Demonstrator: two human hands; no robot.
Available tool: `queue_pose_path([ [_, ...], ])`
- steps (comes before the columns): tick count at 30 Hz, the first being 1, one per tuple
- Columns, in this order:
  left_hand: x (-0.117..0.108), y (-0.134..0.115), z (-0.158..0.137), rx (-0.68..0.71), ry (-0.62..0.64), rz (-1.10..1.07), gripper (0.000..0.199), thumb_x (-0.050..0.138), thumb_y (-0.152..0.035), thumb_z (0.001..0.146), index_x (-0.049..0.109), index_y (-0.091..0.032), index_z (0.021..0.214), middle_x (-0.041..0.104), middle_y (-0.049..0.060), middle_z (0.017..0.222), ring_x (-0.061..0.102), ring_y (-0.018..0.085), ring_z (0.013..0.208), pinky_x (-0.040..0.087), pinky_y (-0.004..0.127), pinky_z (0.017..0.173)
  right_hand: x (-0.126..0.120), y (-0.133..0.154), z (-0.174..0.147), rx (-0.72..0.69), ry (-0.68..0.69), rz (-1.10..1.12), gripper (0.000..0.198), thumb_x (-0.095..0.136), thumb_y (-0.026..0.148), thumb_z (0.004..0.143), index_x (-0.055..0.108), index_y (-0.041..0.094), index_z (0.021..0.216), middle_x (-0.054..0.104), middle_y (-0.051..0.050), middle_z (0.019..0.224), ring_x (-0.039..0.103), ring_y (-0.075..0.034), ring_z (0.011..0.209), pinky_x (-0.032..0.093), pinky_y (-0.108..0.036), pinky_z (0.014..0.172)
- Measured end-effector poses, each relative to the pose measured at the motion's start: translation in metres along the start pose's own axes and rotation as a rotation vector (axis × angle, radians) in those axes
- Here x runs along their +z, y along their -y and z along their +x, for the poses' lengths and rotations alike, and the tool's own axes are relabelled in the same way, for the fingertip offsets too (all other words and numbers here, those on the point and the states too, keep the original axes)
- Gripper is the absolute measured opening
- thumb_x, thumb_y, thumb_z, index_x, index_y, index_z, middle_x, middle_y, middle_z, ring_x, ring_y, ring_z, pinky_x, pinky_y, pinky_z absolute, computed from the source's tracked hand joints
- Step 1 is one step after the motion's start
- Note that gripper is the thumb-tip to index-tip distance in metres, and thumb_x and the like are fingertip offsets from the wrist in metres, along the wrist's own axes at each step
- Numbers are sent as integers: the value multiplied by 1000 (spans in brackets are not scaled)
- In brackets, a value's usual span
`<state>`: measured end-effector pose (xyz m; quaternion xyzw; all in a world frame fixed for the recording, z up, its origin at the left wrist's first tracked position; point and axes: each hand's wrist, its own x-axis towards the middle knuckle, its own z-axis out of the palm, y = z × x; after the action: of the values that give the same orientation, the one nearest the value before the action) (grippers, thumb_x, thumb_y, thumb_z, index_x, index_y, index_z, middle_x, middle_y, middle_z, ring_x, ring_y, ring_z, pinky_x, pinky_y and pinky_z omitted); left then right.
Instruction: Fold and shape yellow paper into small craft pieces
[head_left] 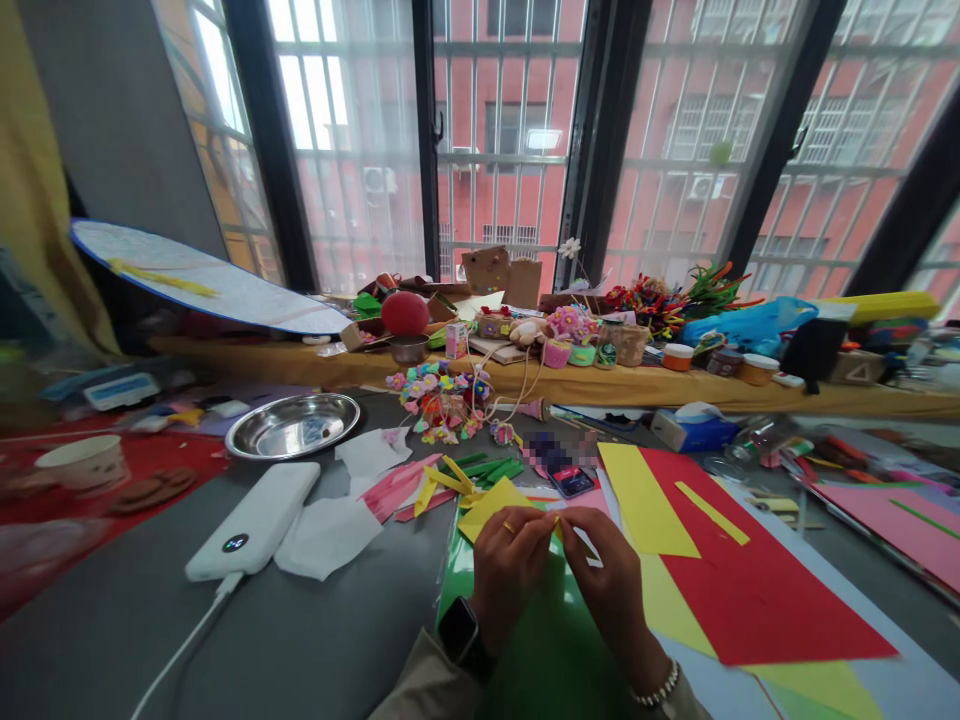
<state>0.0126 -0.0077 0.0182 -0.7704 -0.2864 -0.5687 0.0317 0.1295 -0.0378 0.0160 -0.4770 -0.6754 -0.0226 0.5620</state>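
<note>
My left hand (511, 560), with a watch on its wrist, and my right hand (609, 570), with a beaded bracelet, meet fingertip to fingertip over a shiny green sheet (465, 565). Pinched between both is a small piece of yellow paper (557, 528), mostly hidden by the fingers. Just beyond my left hand lies a yellow paper sheet (499, 500). Behind it are folded yellow strips (454, 475), green strips (491, 468) and pink paper (401, 485). A phone (574, 480) lies past my fingertips.
To the right is red paper (780, 590) with a yellow sheet (649, 500) and a yellow strip (712, 513). On the left are a corded white power bank (262, 520), white paper pieces (330, 535) and a metal plate (294, 425). Colourful crafts (442, 400) stand near the crowded windowsill.
</note>
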Motion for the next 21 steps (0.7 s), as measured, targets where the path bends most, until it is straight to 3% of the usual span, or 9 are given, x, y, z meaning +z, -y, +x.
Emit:
queue_pose_path([
  [21,1,3,-2,24,2,7,11,51,-13,70,59,-19,75,61,1,68,54,12,65,43,24,60,-2,2,1,-6,1,-8,10,43,18,77,53,19,80,57,-4,75,53,-16,73,44,-28,65],
])
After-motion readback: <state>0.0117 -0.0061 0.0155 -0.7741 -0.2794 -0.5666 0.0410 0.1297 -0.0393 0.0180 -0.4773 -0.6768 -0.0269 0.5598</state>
